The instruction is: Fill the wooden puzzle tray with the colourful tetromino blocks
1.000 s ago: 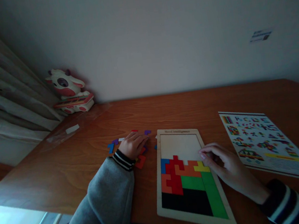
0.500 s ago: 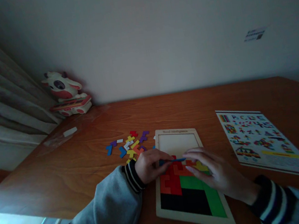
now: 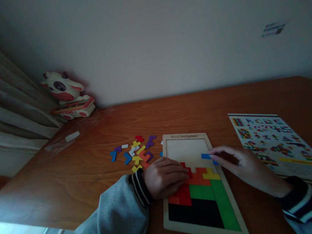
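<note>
A wooden puzzle board (image 3: 187,135) lies in front of me, its lower part covered with black, green, red, orange and yellow pieces. My right hand (image 3: 245,164) pinches a blue puzzle piece (image 3: 206,156) between thumb and fingertips, over the board's right side above the yellow piece (image 3: 211,175). Part of the blue piece is hidden by the fingers. My left hand (image 3: 165,175) lies across the board's left edge, fingers stretched out, tips at a red piece (image 3: 189,173). It covers some of the red pieces and holds nothing that I can see.
Several loose coloured pieces (image 3: 136,160) lie on the wooden table (image 3: 98,155) left of the board. A printed pattern sheet (image 3: 280,143) lies at the right. At the back left sits a toy cow (image 3: 68,96); a small white strip (image 3: 72,136) lies before it.
The blue piece, earlier between both hands over the board's middle, has moved right in my right hand. My left hand has let go of it and lowered onto the board.
</note>
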{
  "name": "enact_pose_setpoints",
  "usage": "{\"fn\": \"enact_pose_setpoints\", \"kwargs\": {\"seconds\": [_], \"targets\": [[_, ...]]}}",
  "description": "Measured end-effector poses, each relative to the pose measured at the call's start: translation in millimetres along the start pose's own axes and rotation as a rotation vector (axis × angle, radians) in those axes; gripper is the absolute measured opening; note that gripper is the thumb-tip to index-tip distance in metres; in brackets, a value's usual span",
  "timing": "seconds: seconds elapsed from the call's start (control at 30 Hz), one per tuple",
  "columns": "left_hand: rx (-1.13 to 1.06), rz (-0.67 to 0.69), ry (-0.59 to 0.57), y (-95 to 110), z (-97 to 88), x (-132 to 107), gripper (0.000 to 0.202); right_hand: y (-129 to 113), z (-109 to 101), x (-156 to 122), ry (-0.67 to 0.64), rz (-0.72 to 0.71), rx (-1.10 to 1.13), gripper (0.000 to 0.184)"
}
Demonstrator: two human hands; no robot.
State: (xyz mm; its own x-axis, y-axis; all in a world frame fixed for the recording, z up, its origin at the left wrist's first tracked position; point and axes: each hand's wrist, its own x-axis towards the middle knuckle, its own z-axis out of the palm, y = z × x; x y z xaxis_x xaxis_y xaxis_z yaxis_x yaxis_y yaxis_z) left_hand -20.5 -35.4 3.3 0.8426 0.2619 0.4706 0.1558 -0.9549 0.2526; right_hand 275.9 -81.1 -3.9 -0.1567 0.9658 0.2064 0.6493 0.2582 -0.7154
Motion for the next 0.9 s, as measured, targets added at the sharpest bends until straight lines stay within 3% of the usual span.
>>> {"fn": "enact_pose_setpoints", "kwargs": {"seconds": [0.13,0.3,0.57,0.67,0.9], "targets": [[0.026,0.053,-0.037,0,2.4,0,0.019,2,6,-2,-0.083,-0.028,0.000,0.026],[0.026,0.068,-0.026,0,2.0,-1,0.018,4,12,-3,-0.048,-0.108,-0.098,0.017],[0.014,0.082,-0.005,-1,3.3,-2,0.016,1,8,-2,-0.103,-0.086,-0.092,0.018],[0.051,0.038,0.061,-1,-2.4,0,0.016,-1,10,-2,-0.074,-0.082,-0.102,0.022],[0.198,-0.210,0.354,-18,-27.6,-6,0.017,7,16,-2,-0.042,-0.072,-0.117,0.032]]}}
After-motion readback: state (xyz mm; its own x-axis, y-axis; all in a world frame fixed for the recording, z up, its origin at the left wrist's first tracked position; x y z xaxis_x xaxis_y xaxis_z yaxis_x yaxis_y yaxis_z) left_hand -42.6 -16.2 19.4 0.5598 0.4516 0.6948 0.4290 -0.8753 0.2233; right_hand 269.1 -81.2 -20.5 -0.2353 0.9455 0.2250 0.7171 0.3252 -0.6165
